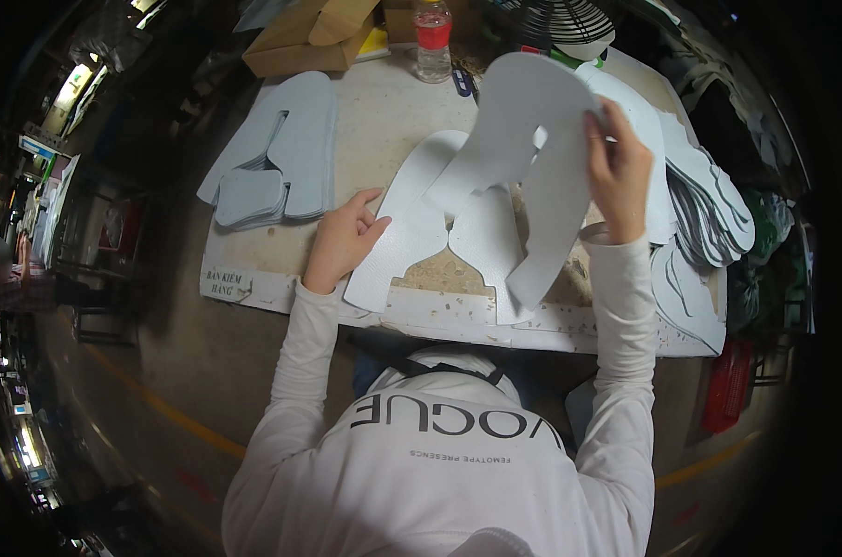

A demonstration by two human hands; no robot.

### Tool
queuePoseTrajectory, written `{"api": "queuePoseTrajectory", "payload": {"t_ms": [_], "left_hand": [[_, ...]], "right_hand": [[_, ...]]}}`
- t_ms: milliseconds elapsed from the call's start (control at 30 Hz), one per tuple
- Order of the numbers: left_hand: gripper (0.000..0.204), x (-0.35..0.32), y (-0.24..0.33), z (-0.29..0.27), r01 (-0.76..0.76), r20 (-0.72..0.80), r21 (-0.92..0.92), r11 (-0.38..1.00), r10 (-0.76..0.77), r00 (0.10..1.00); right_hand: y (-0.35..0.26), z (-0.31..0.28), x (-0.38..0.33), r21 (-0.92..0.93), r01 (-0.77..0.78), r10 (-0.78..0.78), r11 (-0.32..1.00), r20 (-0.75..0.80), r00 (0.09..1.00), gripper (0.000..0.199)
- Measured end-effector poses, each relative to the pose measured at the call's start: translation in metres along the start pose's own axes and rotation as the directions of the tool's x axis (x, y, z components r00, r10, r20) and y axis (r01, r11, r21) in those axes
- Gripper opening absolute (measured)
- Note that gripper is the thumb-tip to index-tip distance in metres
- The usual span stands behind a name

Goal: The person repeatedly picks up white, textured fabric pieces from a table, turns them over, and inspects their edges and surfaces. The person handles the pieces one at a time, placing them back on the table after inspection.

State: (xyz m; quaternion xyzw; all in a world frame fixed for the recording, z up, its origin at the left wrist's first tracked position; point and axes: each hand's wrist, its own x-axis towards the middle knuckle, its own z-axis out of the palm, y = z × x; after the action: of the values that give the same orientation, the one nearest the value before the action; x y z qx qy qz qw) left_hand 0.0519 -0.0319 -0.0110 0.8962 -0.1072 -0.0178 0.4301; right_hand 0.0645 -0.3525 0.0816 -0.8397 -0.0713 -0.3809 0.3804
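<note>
My right hand (622,172) grips the right edge of a raised white U-shaped cut piece (523,88), which looks like a shoe upper. The piece is tilted, and its lower arms hang over the table. Beneath it lies a similar white cut piece (393,232), flat with its two arms pointing toward me; the raised one hides part of it. At that lower piece's left edge is my left hand (342,243), fingers apart, with the thumb over its edge. Whether more than one layer lies there, I cannot tell.
A neat stack of grey-white cut pieces (309,139) sits at the table's left. Looser piles of pieces (709,204) cover the right side. Along the back are a cardboard box (309,37), a plastic bottle (433,46), a small dark blue tool (461,82) and a black fan guard (569,23).
</note>
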Motion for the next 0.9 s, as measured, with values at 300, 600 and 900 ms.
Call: {"api": "queuePoseTrajectory", "payload": {"t_ms": [300,600,900], "left_hand": [[0.040,-0.039,-0.024,-0.045,0.141,0.050,-0.054,0.988,-0.139,0.989],[0.037,-0.048,-0.021,-0.045,0.169,0.018,-0.074,0.983,-0.169,0.986],[0.022,-0.035,0.007,-0.062,-0.023,-0.105,0.262,0.965,0.052,0.993]], "right_hand": [[-0.037,-0.075,0.007,0.333,0.015,-0.002,0.943,-0.039,0.999,0.029],[-0.014,-0.003,-0.009,0.490,-0.570,0.244,0.659,0.578,0.779,0.035],[0.042,0.077,-0.070,0.010,-0.170,0.135,0.985,0.565,0.814,0.042]]}}
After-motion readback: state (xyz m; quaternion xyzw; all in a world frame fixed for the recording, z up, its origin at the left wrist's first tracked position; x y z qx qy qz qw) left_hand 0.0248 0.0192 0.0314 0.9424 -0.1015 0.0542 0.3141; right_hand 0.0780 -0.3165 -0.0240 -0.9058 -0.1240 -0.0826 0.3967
